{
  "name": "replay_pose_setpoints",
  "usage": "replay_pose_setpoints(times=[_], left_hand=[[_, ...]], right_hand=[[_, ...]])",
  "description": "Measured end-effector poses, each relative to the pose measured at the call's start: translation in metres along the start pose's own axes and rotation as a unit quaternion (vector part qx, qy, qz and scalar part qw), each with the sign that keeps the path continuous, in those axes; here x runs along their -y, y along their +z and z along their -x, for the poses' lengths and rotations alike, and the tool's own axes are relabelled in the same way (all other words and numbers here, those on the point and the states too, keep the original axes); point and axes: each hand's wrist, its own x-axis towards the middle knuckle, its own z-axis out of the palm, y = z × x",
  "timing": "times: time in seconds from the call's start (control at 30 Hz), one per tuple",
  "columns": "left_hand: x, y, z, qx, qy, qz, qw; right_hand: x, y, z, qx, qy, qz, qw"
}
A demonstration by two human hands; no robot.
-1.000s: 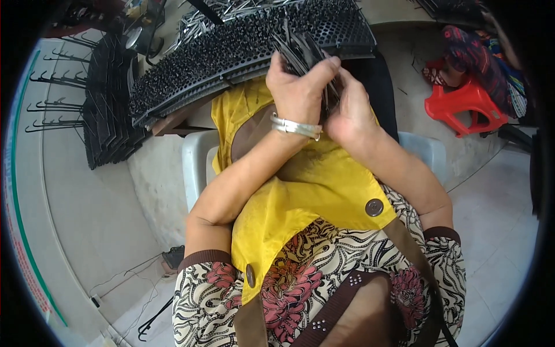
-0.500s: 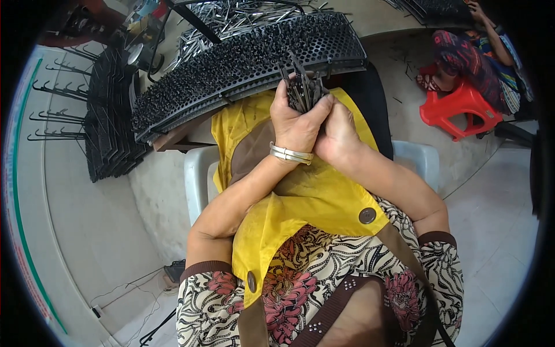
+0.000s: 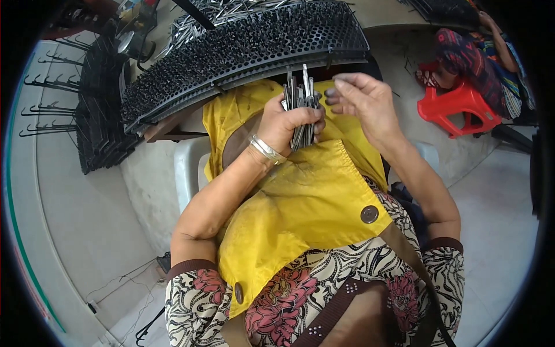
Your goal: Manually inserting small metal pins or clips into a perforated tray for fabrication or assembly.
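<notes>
My left hand, with a silvery bangle at its wrist, is closed around a bundle of thin metal rods. The rods stand roughly upright in the fist, their ends sticking out above and below it. Just to the right, my right hand is raised off the bundle, fingers apart and loosely bent, with nothing visible in them; its fingertips look dark. Beyond both hands lies a long, black perforated rack, its holes densely filled with short dark pieces. A yellow apron covers my lap under the hands.
A heap of loose silvery rods lies on the table behind the rack. Stacked black racks stand at left beside wall hooks. A metal cup sits at the far left. Another person sits on a red stool at right.
My right hand has let go of the bundle and moved right, its fingers opening. My left hand keeps the rods and has come slightly nearer and left.
</notes>
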Motion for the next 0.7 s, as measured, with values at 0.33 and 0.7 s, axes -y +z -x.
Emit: replay_pose_setpoints(times=[0.33, 0.7], left_hand=[[-0.008, -0.001, -0.016, 0.134, -0.116, -0.055, 0.983], [-0.007, -0.004, -0.049, 0.085, -0.07, -0.028, 0.994]], right_hand=[[-0.008, -0.017, -0.022, 0.053, -0.019, -0.054, 0.997], [0.017, -0.036, -0.049, -0.081, -0.131, 0.125, 0.98]])
